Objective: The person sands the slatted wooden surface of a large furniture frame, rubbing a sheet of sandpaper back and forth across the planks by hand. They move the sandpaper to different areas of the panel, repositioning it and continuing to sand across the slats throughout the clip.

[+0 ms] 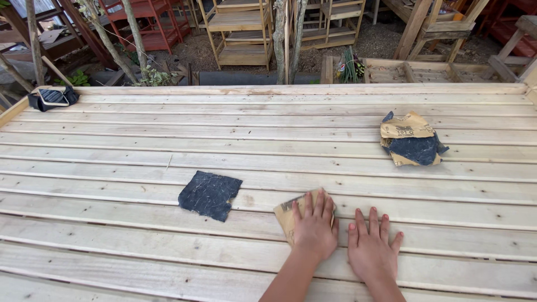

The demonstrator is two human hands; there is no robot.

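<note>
My left hand (315, 226) presses flat on a tan sheet of sandpaper (285, 215) lying on the pale wooden slat surface (112, 223). Most of that sheet is hidden under the palm. My right hand (371, 246) rests flat on the bare slats just to the right, fingers spread, holding nothing. A dark square piece of sandpaper (210, 194) lies to the left of my left hand. A crumpled pile of tan and dark sandpaper sheets (411, 140) sits farther away at the right.
A black strap-like object (53, 98) lies at the far left corner. Beyond the far edge stand wooden shelf frames (240, 31), red-painted frames (145, 22), thin tree trunks (288, 39) and a slatted pallet (425, 71).
</note>
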